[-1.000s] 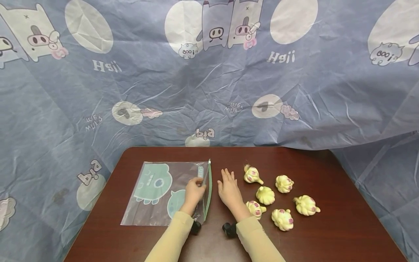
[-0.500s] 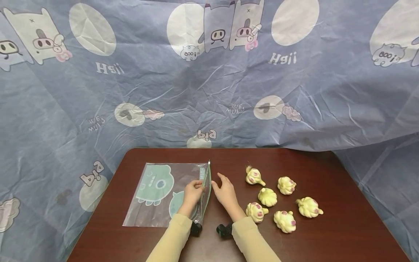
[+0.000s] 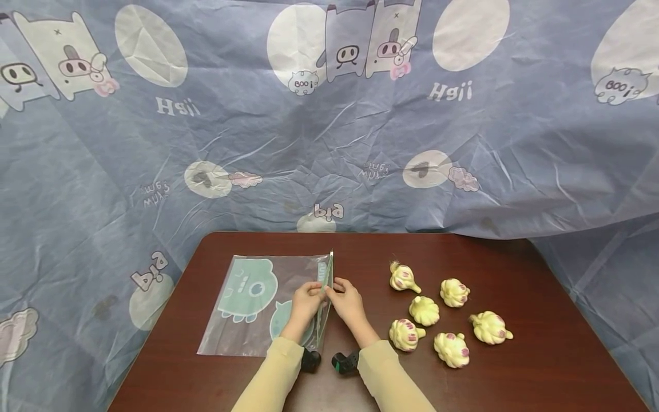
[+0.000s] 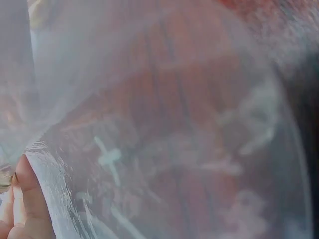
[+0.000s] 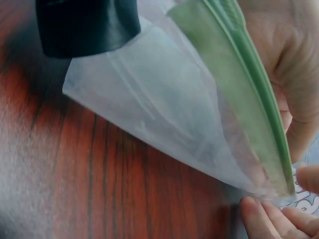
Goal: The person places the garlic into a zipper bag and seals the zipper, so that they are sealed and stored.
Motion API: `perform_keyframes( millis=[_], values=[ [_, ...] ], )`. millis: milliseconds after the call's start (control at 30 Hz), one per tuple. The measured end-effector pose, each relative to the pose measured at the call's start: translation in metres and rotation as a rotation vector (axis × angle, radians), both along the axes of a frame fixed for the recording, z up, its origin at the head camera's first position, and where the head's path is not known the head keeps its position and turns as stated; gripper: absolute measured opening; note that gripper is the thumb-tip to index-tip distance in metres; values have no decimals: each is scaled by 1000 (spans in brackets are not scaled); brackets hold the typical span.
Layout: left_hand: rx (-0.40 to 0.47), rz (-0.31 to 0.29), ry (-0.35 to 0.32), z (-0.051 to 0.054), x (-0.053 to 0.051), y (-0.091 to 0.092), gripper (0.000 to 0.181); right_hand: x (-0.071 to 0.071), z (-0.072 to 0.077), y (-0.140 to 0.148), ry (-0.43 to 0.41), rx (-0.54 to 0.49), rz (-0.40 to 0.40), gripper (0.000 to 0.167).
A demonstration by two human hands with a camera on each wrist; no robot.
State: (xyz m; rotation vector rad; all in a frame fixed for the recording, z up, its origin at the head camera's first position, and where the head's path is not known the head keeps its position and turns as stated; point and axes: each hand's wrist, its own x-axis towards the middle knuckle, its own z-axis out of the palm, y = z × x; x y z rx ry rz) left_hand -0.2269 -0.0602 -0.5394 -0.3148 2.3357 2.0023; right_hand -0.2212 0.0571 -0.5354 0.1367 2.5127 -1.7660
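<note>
Transparent plastic bag (image 3: 259, 309) between two hands

It lies on the brown table (image 3: 540, 366), to the left of six garlic bulbs (image 3: 424, 311). The left hand (image 3: 305, 303) pinches the bag near its opening, with thumb and fingers. The right hand (image 3: 348, 303) is at the green edge (image 5: 254, 79), its fingers bent; whether it grips there, I cannot tell. Both hands are very near each other.

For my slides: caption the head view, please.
Left hand and right hand at a green-edged bag, six garlic bulbs to its right.
</note>
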Motion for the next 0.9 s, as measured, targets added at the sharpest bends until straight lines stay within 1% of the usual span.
perform_keyframes(
  millis=[133, 233, 333, 367, 400, 467, 533, 567, 600, 700, 800, 900],
  values=[
    [12, -3, 1, 3, 1, 1, 33, -1, 0, 0, 14, -2, -16, 45],
    [-6, -10, 4, 6, 2, 0, 35, -1, -2, 0, 14, -70, -15, 40],
    [-28, -31, 25, 10, 4, -5, 33, -2, -3, 1, 5, -160, -10, 34],
    [-28, -44, 53, 9, 4, -8, 31, -3, -3, 1, -1, -174, -13, 33],
    [-26, -48, 56, 10, 4, -10, 30, -3, -3, 2, -4, -179, -14, 32],
    [-31, -51, 50, 13, 4, -15, 29, -4, -3, 4, -6, -181, -16, 30],
    [-37, -38, 18, 17, 2, -19, 28, -5, -3, 6, -9, -184, -24, 29],
    [-40, -33, -2, 19, 2, -22, 28, -5, -3, 8, -14, -182, -27, 29],
    [-47, -23, -48, 24, 1, -24, 28, -5, -3, 9, -9, -180, -25, 28],
    [-55, -28, -95, 32, 1, -35, 27, -6, -2, 14, -3, -153, -23, 28],
    [-66, -51, -114, 41, 1, -48, 26, -5, 1, 20, 12, -74, -27, 25],
    [-91, -78, -124, 50, 1, -60, 26, -6, 5, 25, 8, 10, -43, 22]
  ],
)
